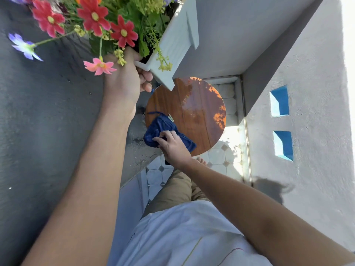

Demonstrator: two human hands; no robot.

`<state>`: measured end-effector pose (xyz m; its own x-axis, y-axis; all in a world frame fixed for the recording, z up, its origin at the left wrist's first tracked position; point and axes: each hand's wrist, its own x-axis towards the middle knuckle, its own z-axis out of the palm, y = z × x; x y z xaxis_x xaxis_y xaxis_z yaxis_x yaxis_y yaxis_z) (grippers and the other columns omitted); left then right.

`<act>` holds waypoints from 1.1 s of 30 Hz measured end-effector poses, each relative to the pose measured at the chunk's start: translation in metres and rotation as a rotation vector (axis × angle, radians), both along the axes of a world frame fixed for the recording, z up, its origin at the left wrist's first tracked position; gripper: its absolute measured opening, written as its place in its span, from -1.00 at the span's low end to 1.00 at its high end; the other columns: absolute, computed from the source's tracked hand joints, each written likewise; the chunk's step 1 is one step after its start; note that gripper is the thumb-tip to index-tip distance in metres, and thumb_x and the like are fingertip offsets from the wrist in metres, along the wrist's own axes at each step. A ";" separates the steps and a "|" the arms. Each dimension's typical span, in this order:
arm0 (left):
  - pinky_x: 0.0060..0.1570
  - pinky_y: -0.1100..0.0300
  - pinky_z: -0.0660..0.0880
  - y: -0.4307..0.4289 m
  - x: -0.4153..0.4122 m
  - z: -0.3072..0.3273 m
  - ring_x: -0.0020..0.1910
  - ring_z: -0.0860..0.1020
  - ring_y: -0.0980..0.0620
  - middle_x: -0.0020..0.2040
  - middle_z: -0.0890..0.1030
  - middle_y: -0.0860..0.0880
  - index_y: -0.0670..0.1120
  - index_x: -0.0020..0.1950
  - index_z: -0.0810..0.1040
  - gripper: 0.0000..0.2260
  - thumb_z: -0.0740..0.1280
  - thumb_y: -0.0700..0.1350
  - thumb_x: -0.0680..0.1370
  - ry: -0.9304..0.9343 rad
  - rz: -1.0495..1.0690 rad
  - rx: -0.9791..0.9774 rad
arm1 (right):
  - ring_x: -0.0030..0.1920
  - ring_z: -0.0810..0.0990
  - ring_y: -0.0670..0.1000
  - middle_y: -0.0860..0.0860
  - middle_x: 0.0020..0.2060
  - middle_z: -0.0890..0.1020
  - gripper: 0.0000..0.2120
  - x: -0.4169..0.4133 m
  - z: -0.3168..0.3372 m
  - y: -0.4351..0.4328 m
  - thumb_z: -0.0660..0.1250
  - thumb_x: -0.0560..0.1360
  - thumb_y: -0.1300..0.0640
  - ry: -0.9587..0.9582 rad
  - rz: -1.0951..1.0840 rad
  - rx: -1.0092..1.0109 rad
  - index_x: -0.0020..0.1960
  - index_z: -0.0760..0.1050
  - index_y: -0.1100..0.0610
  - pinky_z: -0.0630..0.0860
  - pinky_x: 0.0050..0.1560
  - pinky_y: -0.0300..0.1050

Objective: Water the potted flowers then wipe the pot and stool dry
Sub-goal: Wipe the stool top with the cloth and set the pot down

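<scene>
My left hand (126,81) grips the near corner of a white rectangular flower pot (173,43) and holds it lifted above the stool. Red, pink and purple flowers (94,16) with green leaves fill the pot and spill toward me. Below it stands a round brown wooden stool (199,112) with a glossy top. My right hand (172,144) presses a crumpled dark blue cloth (159,129) onto the near left part of the stool top.
A grey wall (42,121) runs along the left. A white wall (311,131) with two blue openings (280,101) closes the right side. The floor (221,156) is pale tile in a narrow corner. My foot (201,161) shows near the stool.
</scene>
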<state>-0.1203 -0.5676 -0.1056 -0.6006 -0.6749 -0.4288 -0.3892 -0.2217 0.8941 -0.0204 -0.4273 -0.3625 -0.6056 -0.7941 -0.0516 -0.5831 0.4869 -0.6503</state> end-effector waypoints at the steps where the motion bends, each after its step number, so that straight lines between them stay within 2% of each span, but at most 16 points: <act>1: -0.50 0.20 0.33 0.003 0.002 -0.001 -0.47 0.43 0.03 -0.47 0.48 -0.03 -0.12 -0.38 0.41 -0.73 0.13 -0.26 0.52 -0.001 -0.004 -0.002 | 0.04 0.44 0.16 0.13 0.11 0.49 -0.69 -0.007 0.001 0.007 0.28 0.55 0.21 0.018 -0.024 -0.005 0.29 0.51 0.14 0.49 0.01 0.04; 4: -0.51 0.20 0.33 0.013 0.008 -0.006 -0.48 0.45 0.05 -0.42 0.51 -0.04 -0.14 -0.33 0.42 -0.75 0.13 -0.25 0.54 -0.012 -0.010 -0.002 | 0.05 0.44 0.16 0.14 0.09 0.49 -0.72 -0.046 0.003 0.024 0.23 0.59 0.17 0.075 -0.191 0.015 0.27 0.50 0.15 0.48 0.06 0.06; 7: -0.50 0.19 0.33 0.026 0.020 -0.013 -0.47 0.44 0.05 -0.37 0.49 -0.09 -0.14 -0.29 0.42 -0.77 0.12 -0.24 0.56 -0.044 -0.010 -0.003 | 0.13 0.41 0.16 0.13 0.12 0.47 -0.71 -0.088 0.006 0.049 0.19 0.60 0.13 0.056 -0.423 0.093 0.29 0.49 0.13 0.46 0.16 0.04; 11: -0.49 0.18 0.31 0.051 0.038 -0.024 -0.49 0.41 0.03 -0.43 0.48 -0.08 -0.13 -0.28 0.39 -0.77 0.12 -0.24 0.57 -0.083 0.018 0.010 | 0.19 0.38 0.21 0.17 0.17 0.44 -0.68 -0.105 0.006 0.079 0.19 0.58 0.15 -0.002 -0.603 0.150 0.32 0.46 0.11 0.44 0.22 0.11; 13: -0.46 0.16 0.31 0.067 0.047 -0.027 -0.52 0.40 0.05 -0.47 0.50 -0.03 -0.12 -0.28 0.41 -0.76 0.12 -0.22 0.58 -0.095 0.014 0.022 | 0.11 0.41 0.22 0.16 0.13 0.46 -0.70 -0.087 0.008 0.089 0.21 0.57 0.17 0.050 -0.540 0.177 0.29 0.49 0.11 0.47 0.12 0.12; 15: -0.42 0.12 0.32 0.077 0.050 -0.033 -0.54 0.39 0.08 -0.42 0.50 -0.05 -0.12 -0.26 0.42 -0.75 0.11 -0.21 0.60 -0.128 0.011 0.028 | 0.03 0.43 0.20 0.14 0.07 0.50 -0.73 -0.067 0.007 0.094 0.27 0.55 0.18 0.096 -0.421 0.161 0.24 0.53 0.11 0.48 0.04 0.08; 17: -0.37 0.08 0.35 0.088 0.057 -0.039 -0.54 0.40 0.10 -0.41 0.50 -0.07 -0.10 -0.27 0.44 -0.73 0.10 -0.22 0.61 -0.142 0.024 0.034 | 0.03 0.44 0.17 0.13 0.08 0.51 -0.73 -0.042 0.008 0.102 0.31 0.54 0.20 0.102 -0.289 0.135 0.23 0.55 0.10 0.47 0.04 0.06; 19: -0.28 0.03 0.38 0.098 0.065 -0.045 -0.58 0.42 0.12 -0.49 0.53 0.00 -0.12 -0.25 0.46 -0.77 0.12 -0.21 0.58 -0.142 0.065 0.049 | 0.07 0.43 0.16 0.12 0.12 0.50 -0.70 -0.024 0.012 0.111 0.32 0.53 0.23 0.089 -0.185 0.129 0.25 0.54 0.09 0.48 0.07 0.05; 21: -0.22 0.02 0.38 0.107 0.071 -0.053 -0.60 0.43 0.13 -0.55 0.54 0.05 -0.13 -0.25 0.46 -0.81 0.15 -0.21 0.54 -0.138 0.112 0.072 | 0.07 0.42 0.15 0.11 0.12 0.49 -0.70 -0.015 0.013 0.120 0.31 0.53 0.26 0.050 -0.189 0.126 0.25 0.54 0.09 0.48 0.09 0.03; 24: -0.21 0.05 0.38 0.125 0.079 -0.058 -0.60 0.43 0.10 -0.51 0.54 0.03 -0.07 -0.33 0.44 -0.83 0.14 -0.12 0.42 -0.150 0.152 0.077 | 0.10 0.44 0.14 0.12 0.09 0.49 -0.71 -0.011 0.020 0.132 0.28 0.55 0.26 -0.124 -0.388 0.112 0.24 0.55 0.12 0.39 0.16 -0.08; 27: -0.26 0.05 0.43 0.144 0.086 -0.070 -0.47 0.51 -0.10 -0.45 0.56 -0.03 -0.06 -0.34 0.44 -0.86 0.10 -0.11 0.33 -0.191 0.173 -0.011 | 0.16 0.47 0.12 0.13 0.12 0.51 -0.72 -0.009 0.034 0.143 0.27 0.55 0.26 -0.317 -0.751 -0.009 0.25 0.55 0.17 0.28 0.18 -0.25; 28: -0.26 0.03 0.49 0.149 0.088 -0.076 -0.41 0.56 -0.16 -0.37 0.60 -0.11 -0.09 -0.31 0.47 -0.85 0.12 -0.14 0.30 -0.194 0.181 -0.027 | 0.17 0.47 0.09 0.12 0.13 0.52 -0.70 -0.009 0.040 0.148 0.27 0.55 0.26 -0.368 -0.872 -0.039 0.26 0.55 0.17 0.29 0.21 -0.24; 30: -0.29 0.04 0.54 0.159 0.089 -0.092 -0.35 0.61 -0.19 -0.18 0.65 -0.27 -0.27 -0.15 0.54 -0.73 0.13 -0.21 0.29 -0.202 0.196 -0.013 | 0.17 0.51 0.07 0.08 0.15 0.56 -0.69 -0.010 0.046 0.162 0.27 0.54 0.23 -0.458 -1.061 -0.116 0.27 0.55 0.11 0.39 0.28 -0.10; 32: -0.31 0.04 0.59 0.168 0.090 -0.102 -0.40 0.62 -0.14 -0.18 0.65 -0.30 -0.43 -0.07 0.53 -0.67 0.14 -0.26 0.30 -0.233 0.198 0.023 | 0.16 0.57 0.07 0.06 0.15 0.60 -0.68 -0.009 0.054 0.176 0.27 0.54 0.18 -0.501 -1.150 -0.180 0.26 0.56 0.03 0.48 0.27 0.03; 33: -0.32 0.06 0.61 0.172 0.089 -0.113 -0.40 0.62 -0.13 -0.21 0.64 -0.29 -0.45 -0.09 0.52 -0.72 0.16 -0.30 0.34 -0.237 0.180 0.034 | 0.13 0.59 0.07 0.05 0.12 0.62 -0.69 -0.008 0.060 0.183 0.27 0.54 0.18 -0.502 -1.146 -0.199 0.25 0.56 0.00 0.50 0.23 0.02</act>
